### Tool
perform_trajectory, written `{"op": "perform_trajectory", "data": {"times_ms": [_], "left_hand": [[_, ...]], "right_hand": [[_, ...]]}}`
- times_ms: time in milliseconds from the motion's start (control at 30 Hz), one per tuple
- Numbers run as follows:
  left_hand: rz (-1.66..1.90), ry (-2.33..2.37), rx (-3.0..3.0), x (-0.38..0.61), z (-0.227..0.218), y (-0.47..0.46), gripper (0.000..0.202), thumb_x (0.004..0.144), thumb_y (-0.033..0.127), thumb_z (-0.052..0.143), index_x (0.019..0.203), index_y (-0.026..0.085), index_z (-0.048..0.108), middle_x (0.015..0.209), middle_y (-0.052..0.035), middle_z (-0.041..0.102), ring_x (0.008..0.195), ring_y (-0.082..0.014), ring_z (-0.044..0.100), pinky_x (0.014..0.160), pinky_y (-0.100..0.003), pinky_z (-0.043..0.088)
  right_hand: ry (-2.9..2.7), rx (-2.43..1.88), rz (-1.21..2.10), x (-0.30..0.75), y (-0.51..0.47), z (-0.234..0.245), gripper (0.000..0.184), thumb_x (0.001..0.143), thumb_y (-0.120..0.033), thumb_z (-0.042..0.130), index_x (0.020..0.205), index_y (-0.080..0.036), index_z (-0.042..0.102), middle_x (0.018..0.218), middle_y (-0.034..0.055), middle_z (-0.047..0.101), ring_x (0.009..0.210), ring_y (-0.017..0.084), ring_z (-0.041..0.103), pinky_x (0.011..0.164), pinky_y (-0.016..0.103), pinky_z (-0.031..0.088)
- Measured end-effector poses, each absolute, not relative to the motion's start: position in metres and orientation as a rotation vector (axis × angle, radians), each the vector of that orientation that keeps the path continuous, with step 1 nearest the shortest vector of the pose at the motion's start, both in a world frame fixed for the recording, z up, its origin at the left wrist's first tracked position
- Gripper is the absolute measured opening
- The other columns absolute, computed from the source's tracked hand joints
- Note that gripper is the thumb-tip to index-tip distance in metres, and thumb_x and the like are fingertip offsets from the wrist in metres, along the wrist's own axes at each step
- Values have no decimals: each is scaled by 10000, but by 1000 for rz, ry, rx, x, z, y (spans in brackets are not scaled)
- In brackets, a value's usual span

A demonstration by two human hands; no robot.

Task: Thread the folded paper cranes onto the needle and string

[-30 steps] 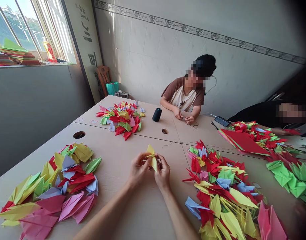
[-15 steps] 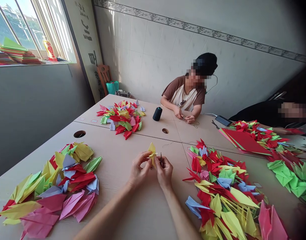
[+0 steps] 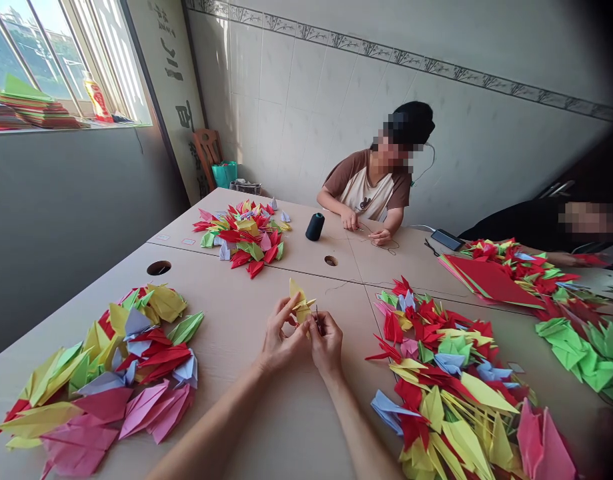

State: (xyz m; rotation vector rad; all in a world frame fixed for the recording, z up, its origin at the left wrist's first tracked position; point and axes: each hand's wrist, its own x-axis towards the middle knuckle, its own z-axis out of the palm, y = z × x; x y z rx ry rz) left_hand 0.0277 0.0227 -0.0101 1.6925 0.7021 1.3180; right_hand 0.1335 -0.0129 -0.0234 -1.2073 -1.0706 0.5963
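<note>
- Currently left hand point(image 3: 282, 340) and right hand point(image 3: 327, 345) sit close together, both pinching a yellow paper crane point(image 3: 300, 303), held up above the near table
- Right hand also grips a thin dark needle point(image 3: 317, 320) (too small to be sure)
- Left heap of paper cranes point(image 3: 111, 373), right heap of paper cranes point(image 3: 436, 373) flank both hands

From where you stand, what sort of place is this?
Probably a paper-craft workroom: origami cranes lie heaped on joined tables, a thread spool stands beside them, and stacked coloured paper sits on the windowsill.

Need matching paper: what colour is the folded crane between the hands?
The crane is yellow, best in head view.
</note>
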Motion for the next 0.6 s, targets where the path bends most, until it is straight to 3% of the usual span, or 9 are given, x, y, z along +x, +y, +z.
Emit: {"op": "perform_trajectory", "data": {"times_ms": [333,467,600], "left_hand": [[1315,684,1665,27,-10,22,472,826,209,543,1292,254,481,1121,-77,500,785,-116,556,626,-225,512],[1324,692,1621,27,-10,22,405,843,212,514,1247,230,534,1119,-84,515,844,-137,577,670,-229,521],[1317,689,1569,28,-10,23,335,848,232,506,1170,211,597,1070,-80,543,774,-128,594,628,-227,529]], "right_hand": [[-1081,-1205,590,133,-13,-22,270,840,-419,534,741,-168,532,605,-14,577,515,97,517,504,194,429],[-1084,-1214,569,132,-14,-21,252,840,-393,543,729,-167,531,573,-27,543,503,91,493,496,192,419],[-1078,-1208,568,132,-14,-20,235,848,-380,532,760,-162,543,595,-16,558,515,97,501,506,199,431]]}}
